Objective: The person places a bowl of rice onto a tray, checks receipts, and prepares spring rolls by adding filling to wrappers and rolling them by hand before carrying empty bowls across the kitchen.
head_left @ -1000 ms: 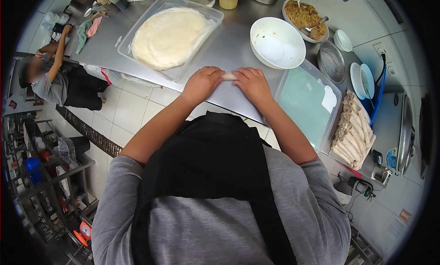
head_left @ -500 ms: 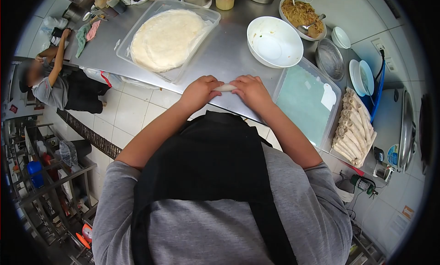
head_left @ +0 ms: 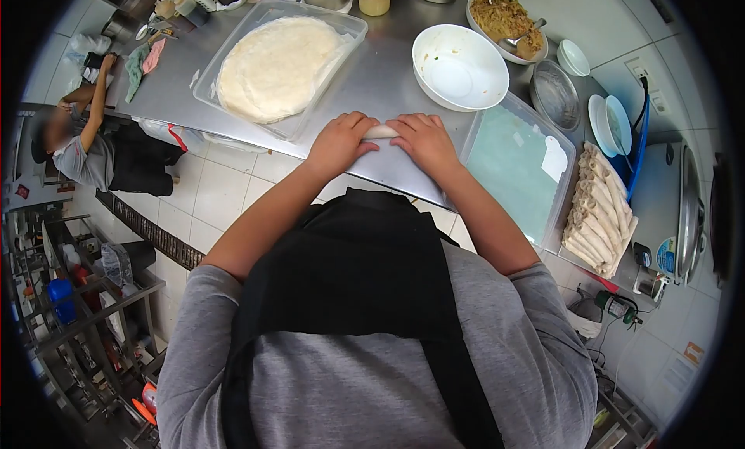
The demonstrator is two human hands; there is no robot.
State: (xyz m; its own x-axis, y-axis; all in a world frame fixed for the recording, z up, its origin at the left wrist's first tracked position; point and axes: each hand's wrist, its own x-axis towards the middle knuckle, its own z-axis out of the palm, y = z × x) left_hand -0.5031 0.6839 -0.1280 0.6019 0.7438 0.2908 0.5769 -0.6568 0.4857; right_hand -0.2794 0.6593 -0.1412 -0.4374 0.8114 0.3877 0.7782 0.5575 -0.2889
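A thin, pale spring roll (head_left: 380, 131) lies across the steel counter (head_left: 372, 80) near its front edge. My left hand (head_left: 339, 145) grips its left end, fingers on top and thumb on the near side. On the other end are the curled fingers of my right hand (head_left: 424, 143). Only the middle of the roll shows between them. Behind my left hand, a stack of round wrappers (head_left: 275, 67) sits in a clear plastic tray (head_left: 203, 90). Finished spring rolls (head_left: 596, 212) are piled at the right.
A white bowl (head_left: 459, 69) with food bits stands beyond my right hand. Behind it, another bowl holds cooked filling (head_left: 504, 22) and a spoon. A pale green tray (head_left: 508, 166) lies right of my right hand. A co-worker (head_left: 89, 146) stands at the far left.
Both hands and the spring roll have moved slightly away from my body, farther onto the counter. The view has shifted a little. My grip on both ends stays.
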